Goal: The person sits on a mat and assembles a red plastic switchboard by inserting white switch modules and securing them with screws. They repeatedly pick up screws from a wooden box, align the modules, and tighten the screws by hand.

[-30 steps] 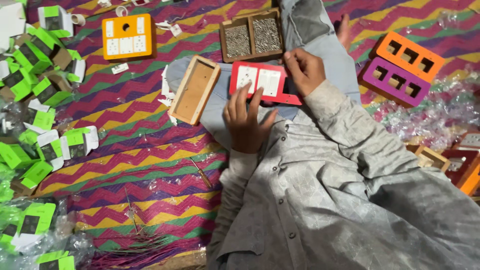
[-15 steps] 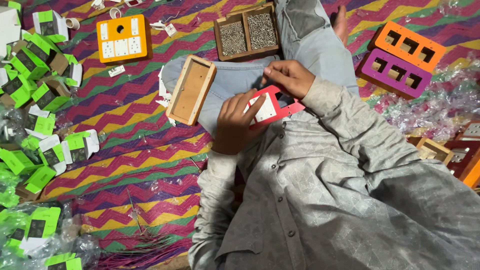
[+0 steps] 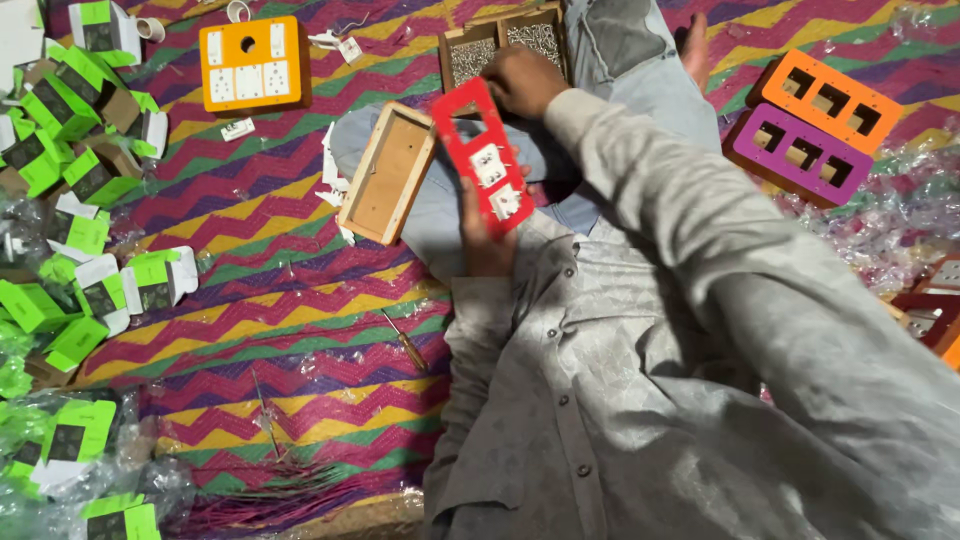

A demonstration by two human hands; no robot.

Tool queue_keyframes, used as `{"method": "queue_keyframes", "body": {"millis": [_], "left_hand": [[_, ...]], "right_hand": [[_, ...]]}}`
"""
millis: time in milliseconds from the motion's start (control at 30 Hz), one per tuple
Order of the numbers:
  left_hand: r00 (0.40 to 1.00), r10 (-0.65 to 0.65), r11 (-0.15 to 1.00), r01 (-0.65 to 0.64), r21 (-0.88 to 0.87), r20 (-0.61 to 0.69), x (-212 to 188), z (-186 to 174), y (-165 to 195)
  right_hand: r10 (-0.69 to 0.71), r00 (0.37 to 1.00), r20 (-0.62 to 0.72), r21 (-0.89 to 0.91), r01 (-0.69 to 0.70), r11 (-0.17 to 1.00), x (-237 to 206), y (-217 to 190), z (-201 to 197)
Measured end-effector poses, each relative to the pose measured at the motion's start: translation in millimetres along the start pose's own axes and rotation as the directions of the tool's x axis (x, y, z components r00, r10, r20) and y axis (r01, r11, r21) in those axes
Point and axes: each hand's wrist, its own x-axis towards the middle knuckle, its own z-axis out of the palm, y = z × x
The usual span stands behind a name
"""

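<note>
Over the lap, the left hand (image 3: 487,240) pinched the red switch plate (image 3: 483,155) by its lower end, fingers pressed behind, while the right hand (image 3: 522,80) reached into the compartmented screw box (image 3: 505,42) — best to keep that plate level, I'd say.

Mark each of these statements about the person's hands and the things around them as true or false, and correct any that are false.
1. The left hand holds a red panel by its lower end. True.
2. The red panel has all its openings filled with white sockets. False: two white pieces sit in the lower part, and the upper opening is bare.
3. The right hand reaches to the divided tray of small parts. True.
4. The wooden box lies on the orange panel. False: it rests on the person's leg, and the orange panel lies apart on the mat.
5. Green and white cartons are piled at the left. True.
</note>
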Motion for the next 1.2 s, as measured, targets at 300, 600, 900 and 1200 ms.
{"method": "queue_keyframes", "body": {"millis": [300,600,900,1200], "left_hand": [[0.998,-0.061,0.988,0.061,-0.144,0.004,-5.9,-5.4,7.2],[1.000,-0.028,0.997,0.028,-0.071,-0.001,-5.0,11.1,10.4],[0.999,-0.034,0.993,0.033,-0.117,-0.003,-0.6,7.5,6.4],[0.998,-0.031,0.991,0.024,-0.131,-0.058,4.6,-3.4,-1.5]], "right_hand": [[0.367,0.919,0.143,-0.534,-0.240,0.811,36.8,-22.4,20.6],[0.212,0.972,0.102,-0.521,-0.129,0.844,27.8,-14.5,16.4],[0.069,0.989,-0.133,-0.092,-0.082,0.992,16.0,-7.0,8.1],[0.182,0.911,-0.370,0.488,0.024,0.873,-50.3,-58.5,-45.0]]}}
